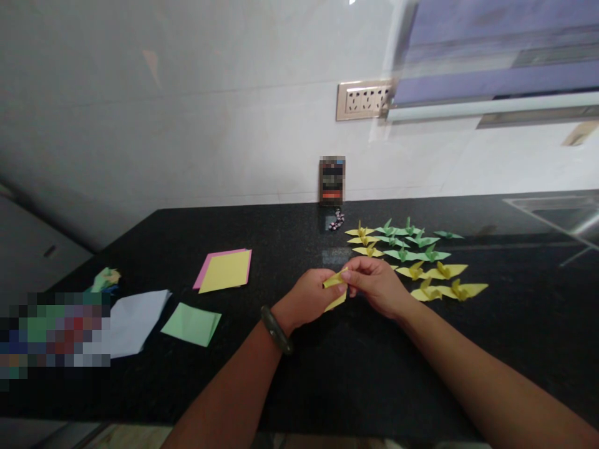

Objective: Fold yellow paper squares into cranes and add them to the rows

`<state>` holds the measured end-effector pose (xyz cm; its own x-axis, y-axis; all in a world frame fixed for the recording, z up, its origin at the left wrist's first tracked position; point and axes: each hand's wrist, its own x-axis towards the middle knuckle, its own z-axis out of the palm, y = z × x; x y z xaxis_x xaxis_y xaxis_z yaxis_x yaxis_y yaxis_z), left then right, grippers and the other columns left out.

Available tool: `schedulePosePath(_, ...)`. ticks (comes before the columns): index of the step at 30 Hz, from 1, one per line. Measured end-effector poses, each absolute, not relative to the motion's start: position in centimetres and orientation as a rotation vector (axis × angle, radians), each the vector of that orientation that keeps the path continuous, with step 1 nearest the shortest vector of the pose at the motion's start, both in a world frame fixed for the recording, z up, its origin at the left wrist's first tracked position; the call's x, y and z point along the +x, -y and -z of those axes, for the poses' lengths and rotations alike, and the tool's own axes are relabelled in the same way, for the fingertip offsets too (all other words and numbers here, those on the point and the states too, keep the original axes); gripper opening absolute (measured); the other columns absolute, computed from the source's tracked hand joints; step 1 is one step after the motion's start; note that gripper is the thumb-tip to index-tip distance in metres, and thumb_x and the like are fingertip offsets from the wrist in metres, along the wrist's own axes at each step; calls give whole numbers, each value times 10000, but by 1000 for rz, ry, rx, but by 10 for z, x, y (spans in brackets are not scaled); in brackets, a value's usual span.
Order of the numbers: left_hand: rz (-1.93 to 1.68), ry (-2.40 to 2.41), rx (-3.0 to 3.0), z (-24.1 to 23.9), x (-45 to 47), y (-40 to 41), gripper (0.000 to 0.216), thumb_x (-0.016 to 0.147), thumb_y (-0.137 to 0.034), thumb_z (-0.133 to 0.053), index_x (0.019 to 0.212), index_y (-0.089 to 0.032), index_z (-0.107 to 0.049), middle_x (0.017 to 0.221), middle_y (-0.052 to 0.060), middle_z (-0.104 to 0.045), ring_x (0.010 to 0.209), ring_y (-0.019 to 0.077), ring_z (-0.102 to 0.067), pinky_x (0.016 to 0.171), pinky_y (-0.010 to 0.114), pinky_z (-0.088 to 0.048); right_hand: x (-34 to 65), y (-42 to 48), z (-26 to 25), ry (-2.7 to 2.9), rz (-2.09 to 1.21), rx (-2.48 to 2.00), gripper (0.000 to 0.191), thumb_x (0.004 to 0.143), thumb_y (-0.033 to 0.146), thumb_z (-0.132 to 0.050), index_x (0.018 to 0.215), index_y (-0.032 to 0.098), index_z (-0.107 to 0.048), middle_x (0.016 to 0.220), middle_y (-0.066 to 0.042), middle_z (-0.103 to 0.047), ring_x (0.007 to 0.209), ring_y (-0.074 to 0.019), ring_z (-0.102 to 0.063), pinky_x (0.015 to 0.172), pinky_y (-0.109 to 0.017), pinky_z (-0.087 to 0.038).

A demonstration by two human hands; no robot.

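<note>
Between my two hands is a partly folded piece of yellow paper (335, 301), held just above the dark countertop. My left hand (309, 298), with a dark bangle at the wrist, is closed on its left side, thumb pressed on top. At the paper's upper right corner, my right hand (377, 284) pinches with thumb and fingers. Beyond and to the right of my right hand stand rows of folded paper cranes, several yellow ones (444, 270) and several green ones (433, 253). My fingers hide part of the paper and the nearest yellow cranes.
Left on the black countertop (299, 386) lie yellow and pink square sheets (227, 272), a creased green sheet (191, 324) and white paper (138, 324). A phone-like device (332, 182) leans on the wall, with a beaded strap (337, 220). A sink edge (552, 218) is far right.
</note>
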<state>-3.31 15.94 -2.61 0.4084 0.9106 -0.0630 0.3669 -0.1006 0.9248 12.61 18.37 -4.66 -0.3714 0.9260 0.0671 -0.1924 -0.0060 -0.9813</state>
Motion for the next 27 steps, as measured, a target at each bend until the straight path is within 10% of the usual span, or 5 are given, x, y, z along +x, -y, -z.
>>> schedulePosePath(27,-757,-1176,1461,25,-29,-159,268,712,-386,-530,690,-119,-536,550,-31,-457,468,77,-389,430,199,-279,122,-178,41,1481,-1214,-1092,227,649,359,-674,579,159,-593,481,32,-512,421,-72,-426,413,-205,-341)
